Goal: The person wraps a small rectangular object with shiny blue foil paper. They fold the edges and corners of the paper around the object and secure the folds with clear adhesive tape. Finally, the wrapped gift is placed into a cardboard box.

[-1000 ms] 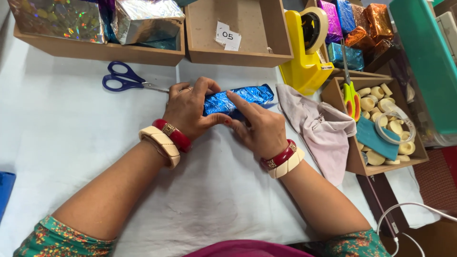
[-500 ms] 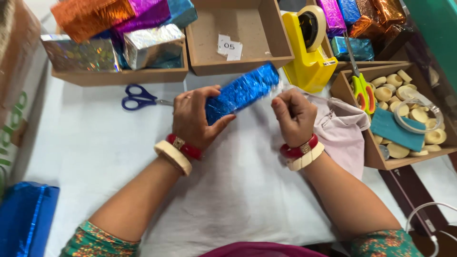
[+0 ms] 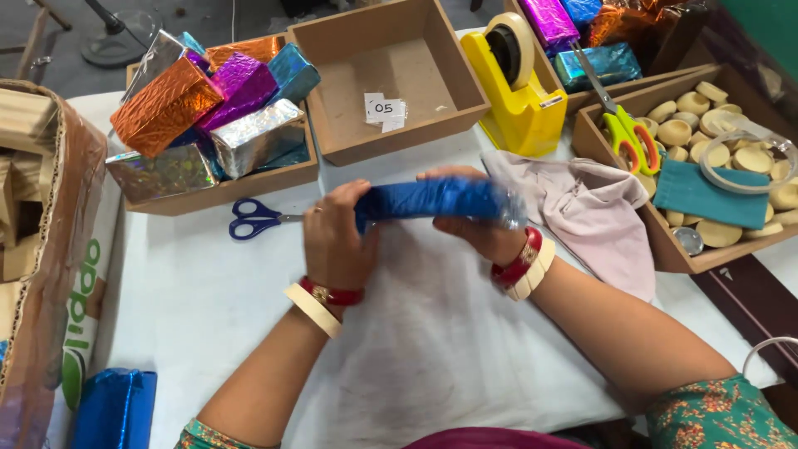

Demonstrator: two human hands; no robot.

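Both hands now hold the blue foil-wrapped packet [image 3: 432, 199] level at mid-frame, lifted off the white counter [image 3: 208, 291] — a second ago it lay flat there. Left hand [image 3: 337, 237] grips its left end, right hand [image 3: 478, 229] cradles the right. Beyond, blue scissors [image 3: 253, 219] lie untouched — the wrap looks closed.

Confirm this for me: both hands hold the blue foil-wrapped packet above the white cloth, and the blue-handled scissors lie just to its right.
Not quite. In the head view both the left hand and right hand do hold the blue foil-wrapped packet above the white cloth, but the blue-handled scissors lie to its left, beside the left hand.
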